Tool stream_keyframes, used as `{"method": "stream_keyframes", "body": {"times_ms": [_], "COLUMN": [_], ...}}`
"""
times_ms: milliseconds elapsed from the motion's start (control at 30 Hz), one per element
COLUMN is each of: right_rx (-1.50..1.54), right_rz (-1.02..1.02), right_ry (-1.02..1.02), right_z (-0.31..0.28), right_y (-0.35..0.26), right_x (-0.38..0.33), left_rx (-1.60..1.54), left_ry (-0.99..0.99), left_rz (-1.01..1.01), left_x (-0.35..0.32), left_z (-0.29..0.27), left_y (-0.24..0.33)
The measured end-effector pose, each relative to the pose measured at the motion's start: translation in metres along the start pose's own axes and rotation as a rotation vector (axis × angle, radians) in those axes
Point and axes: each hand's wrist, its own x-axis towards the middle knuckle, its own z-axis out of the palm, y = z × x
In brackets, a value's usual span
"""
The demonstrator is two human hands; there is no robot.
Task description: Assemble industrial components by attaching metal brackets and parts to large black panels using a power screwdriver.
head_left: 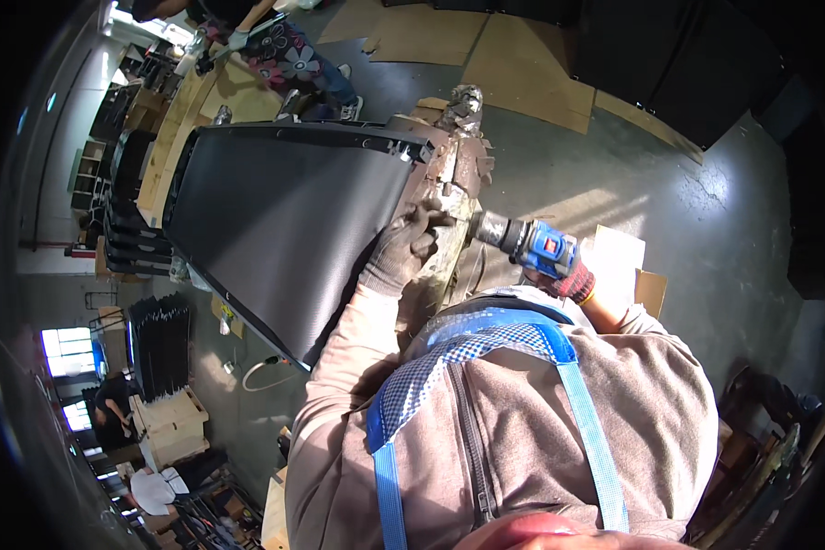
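Observation:
My left hand (pixel 403 249), in a dark work glove, presses on the right edge of a large black flat panel (pixel 275 225) with a mesh-like face. The panel leans against a worn wooden post or stand (pixel 456 174). My right hand (pixel 573 280), in a red and grey glove, grips a blue and grey power drill (pixel 527 243). The drill's nose points left into the wood just beside my left hand. My grey sleeves and blue straps fill the lower middle of the view.
Another person in flowered trousers (pixel 293 60) works at a wooden bench (pixel 188 110) at the top left. Stacks of black panels (pixel 160 335) stand at the left. Cardboard sheets (pixel 522 64) lie on the concrete floor beyond. Other people are at the lower left.

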Motion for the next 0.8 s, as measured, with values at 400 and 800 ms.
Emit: {"method": "stream_keyframes", "body": {"times_ms": [400,800], "right_rx": [0.139,0.051], "right_rz": [0.614,0.316], "right_ry": [0.201,0.170], "right_z": [0.033,0.016], "right_y": [0.004,0.028], "right_x": [0.027,0.063], "left_rx": [0.247,0.978], "left_ry": [0.343,0.403], "left_rz": [-0.011,0.395], "left_x": [0.077,0.090], "left_z": [0.004,-0.036], "left_y": [0.001,-0.015]}}
